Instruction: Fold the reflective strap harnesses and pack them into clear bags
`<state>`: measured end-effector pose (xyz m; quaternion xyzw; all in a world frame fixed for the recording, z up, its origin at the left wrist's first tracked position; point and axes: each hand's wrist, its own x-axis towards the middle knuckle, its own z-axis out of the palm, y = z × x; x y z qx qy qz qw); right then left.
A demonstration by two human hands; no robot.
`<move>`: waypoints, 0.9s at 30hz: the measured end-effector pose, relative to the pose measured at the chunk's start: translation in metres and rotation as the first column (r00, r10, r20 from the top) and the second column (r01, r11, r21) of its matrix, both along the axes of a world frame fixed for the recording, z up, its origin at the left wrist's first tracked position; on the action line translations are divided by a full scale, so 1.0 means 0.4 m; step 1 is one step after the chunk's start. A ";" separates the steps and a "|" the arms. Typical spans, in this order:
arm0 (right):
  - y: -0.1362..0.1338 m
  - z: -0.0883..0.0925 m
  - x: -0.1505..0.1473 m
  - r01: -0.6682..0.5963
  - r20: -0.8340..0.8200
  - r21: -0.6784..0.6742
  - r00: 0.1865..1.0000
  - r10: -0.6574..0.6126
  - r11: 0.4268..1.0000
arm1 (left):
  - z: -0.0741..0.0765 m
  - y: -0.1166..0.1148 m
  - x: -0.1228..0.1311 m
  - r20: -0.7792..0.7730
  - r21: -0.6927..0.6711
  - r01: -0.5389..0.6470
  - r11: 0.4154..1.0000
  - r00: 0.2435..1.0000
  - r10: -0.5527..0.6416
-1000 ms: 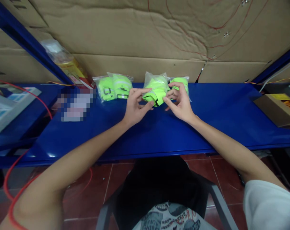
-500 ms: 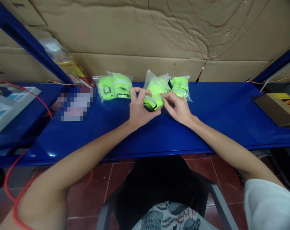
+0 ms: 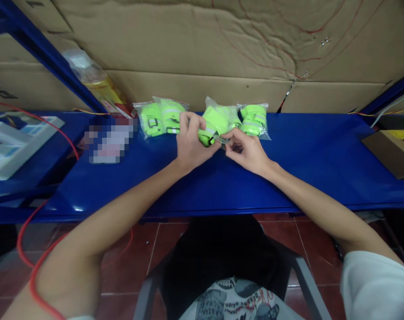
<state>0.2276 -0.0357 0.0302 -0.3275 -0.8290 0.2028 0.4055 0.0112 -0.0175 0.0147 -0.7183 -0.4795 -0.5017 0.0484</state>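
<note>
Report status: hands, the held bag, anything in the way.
Left hand grips middle bag. Right hand pinches its near edge. Left-side bag, right-side bag lie close by, not blocking.

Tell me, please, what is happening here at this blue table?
A seated person holds a clear plastic bag with a folded neon-green strap inside over the blue metal table. The left hand grips the bag's near end, and the right hand pinches the bag's edge beside it. A second bagged neon-green strap lies on the table to the left and a third bagged neon-green strap to the right, both near the brown cardboard wall.
</note>
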 end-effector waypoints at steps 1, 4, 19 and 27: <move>-0.001 -0.002 -0.005 -0.011 -0.047 -0.034 0.999 0.009 0.999 | 0.000 0.005 -0.004 0.005 -0.007 0.006 1.000 1.000 -0.006; -0.004 -0.010 -0.020 -0.012 -0.164 -0.124 0.986 -0.008 0.992 | -0.003 0.014 -0.009 0.006 -0.010 0.037 0.999 0.999 -0.036; -0.025 -0.008 -0.031 -0.061 0.048 0.037 0.997 0.059 0.997 | 0.020 0.002 -0.020 -0.142 -0.100 0.108 0.989 0.982 -0.121; -0.044 -0.018 -0.050 0.064 -0.033 -0.031 0.997 -0.065 0.997 | 0.014 -0.001 -0.011 -0.098 -0.086 0.028 0.996 0.994 -0.037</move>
